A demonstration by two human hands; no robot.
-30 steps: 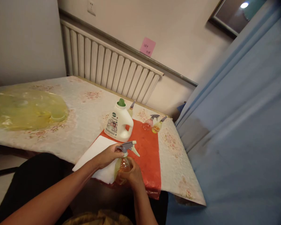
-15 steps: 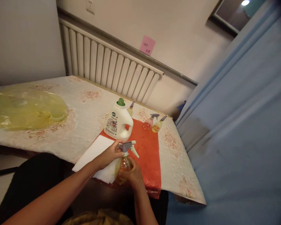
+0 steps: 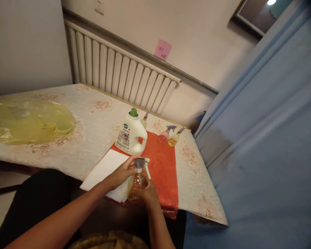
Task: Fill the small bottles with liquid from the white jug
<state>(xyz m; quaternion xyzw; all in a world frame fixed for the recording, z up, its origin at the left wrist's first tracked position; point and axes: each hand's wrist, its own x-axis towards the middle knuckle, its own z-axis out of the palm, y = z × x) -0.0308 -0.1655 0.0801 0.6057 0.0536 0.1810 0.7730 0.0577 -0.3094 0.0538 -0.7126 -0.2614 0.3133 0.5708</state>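
An upright yellowish clear spray bottle (image 3: pixel 138 180) with a grey and white trigger head is between my two hands at the table's front edge. My left hand (image 3: pixel 129 166) grips the spray head at its collar. Lower down, my right hand (image 3: pixel 147 192) wraps round the bottle's body and hides part of it. Just behind stands a white detergent jug (image 3: pixel 133 138) with a green piece in its open mouth. White paper (image 3: pixel 106 171) lies under and left of my hands, on a red plastic sheet (image 3: pixel 163 169).
Farther back are a pink spray bottle (image 3: pixel 163 137), a yellow spray bottle (image 3: pixel 173 139) and another one (image 3: pixel 144 121) partly behind the jug. A yellow plastic bag (image 3: pixel 28 121) lies at the left on the flowered tablecloth (image 3: pixel 93 128). A blue curtain (image 3: pixel 261 138) hangs at the right.
The trigger head has turned a little in my left hand, its trigger now pointing more downward. My right hand stays round the bottle's body.
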